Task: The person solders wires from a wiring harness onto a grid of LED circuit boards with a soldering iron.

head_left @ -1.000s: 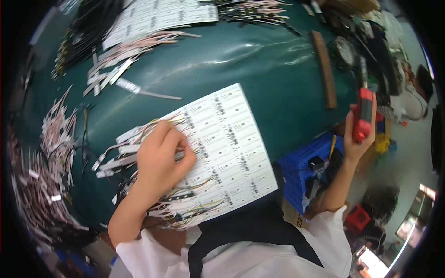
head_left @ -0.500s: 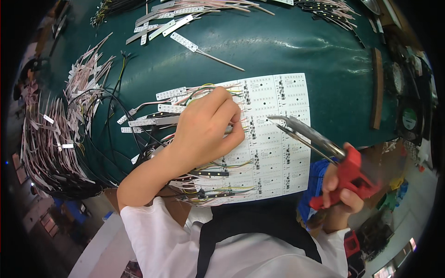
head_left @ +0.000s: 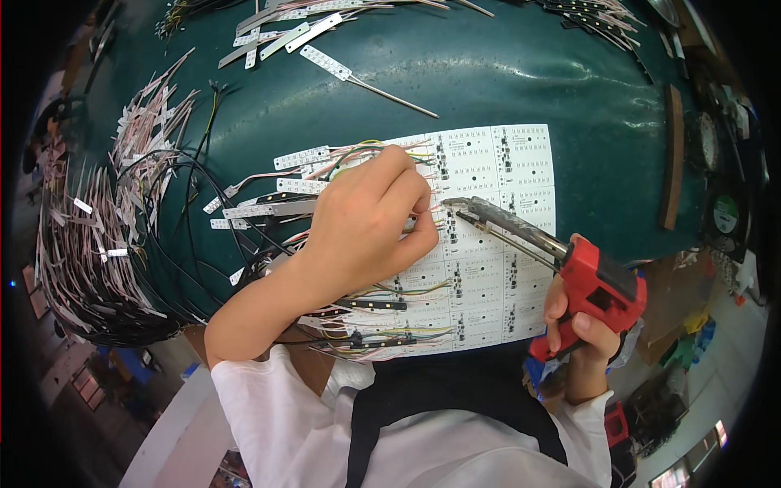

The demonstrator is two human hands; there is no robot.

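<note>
A white printed circuit board sheet with rows of small black parts lies in front of me. My left hand rests over its left part, thumb and forefinger pinched on thin wires, whose ends show just past the fingertips. My right hand is wrapped round the grip of a red and black soldering gun. The gun's tip and its thin feed tube reach the board right beside my left fingertips; whether the tip touches is too small to tell. Coloured wires with small LED strips lie along the board's left side.
Bundles of pink-wired strips are heaped at the left, with black cables beside them. More white strips lie at the back, one loose strip nearer. A brown wooden bar lies at the right of the green tabletop.
The soldering gun has moved left with my right hand, its tip now by my left fingertips. My left hand keeps its pinch, and the view has shifted slightly.
</note>
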